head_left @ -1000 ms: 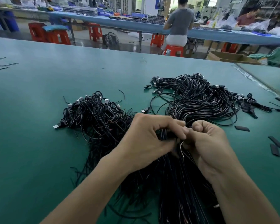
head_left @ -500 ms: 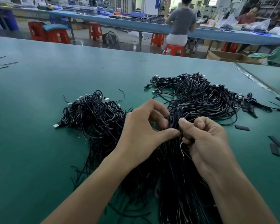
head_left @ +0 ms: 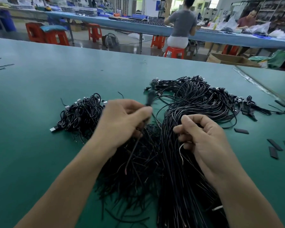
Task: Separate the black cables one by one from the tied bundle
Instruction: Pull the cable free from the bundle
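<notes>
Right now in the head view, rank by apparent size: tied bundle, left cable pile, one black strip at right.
1. tied bundle, largest, though nearest the camera.
2. left cable pile.
3. black strip, clearly smallest.

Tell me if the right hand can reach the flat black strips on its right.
Probably yes: only bare table lies between the right hand and the strips, though it must first release the bundle.

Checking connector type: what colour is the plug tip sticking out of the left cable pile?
Silvery white plug tip, best in the head view.
</notes>
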